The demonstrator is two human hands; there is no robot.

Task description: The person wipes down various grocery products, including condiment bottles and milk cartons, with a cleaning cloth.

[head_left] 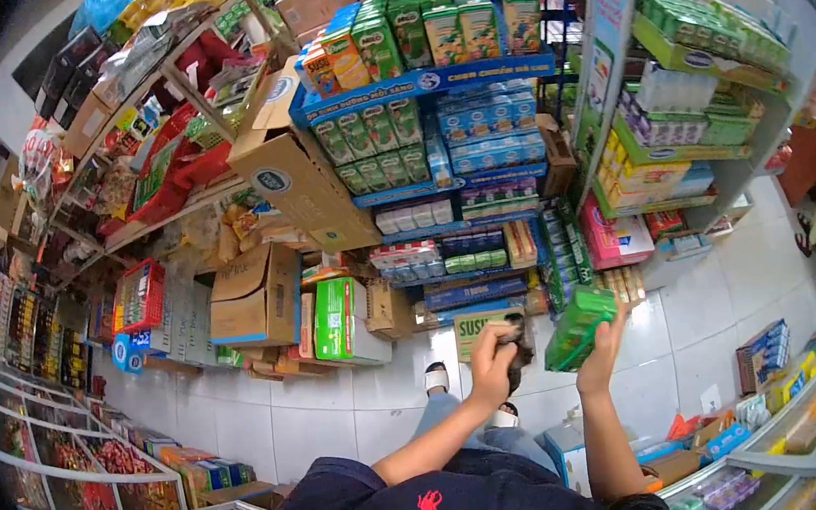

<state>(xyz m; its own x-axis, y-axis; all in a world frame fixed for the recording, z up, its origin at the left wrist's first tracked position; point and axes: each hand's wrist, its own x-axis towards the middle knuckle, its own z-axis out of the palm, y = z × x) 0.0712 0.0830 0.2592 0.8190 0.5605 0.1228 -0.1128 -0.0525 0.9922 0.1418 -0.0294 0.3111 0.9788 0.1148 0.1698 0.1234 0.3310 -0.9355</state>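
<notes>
My left hand (496, 358) is closed around a dark, fuzzy-looking thing (517, 375), whose kind I cannot make out. To its right, my right hand (603, 342) grips a green pack of drink cartons (577, 328) by its right side, with the pack tilted above the floor. Just behind my left hand is a pale box marked SUSU (467, 330), partly hidden by that hand. In front of both hands stands a blue display rack (401, 195) filled with drink cartons.
Cardboard boxes (256, 287) and a green-and-white box (336, 314) stand on the floor at left. A second shelf unit (684, 158) rises at right. Glass display cases (82, 484) curve around the near left, more at near right. My feet are on white tiles (337, 424).
</notes>
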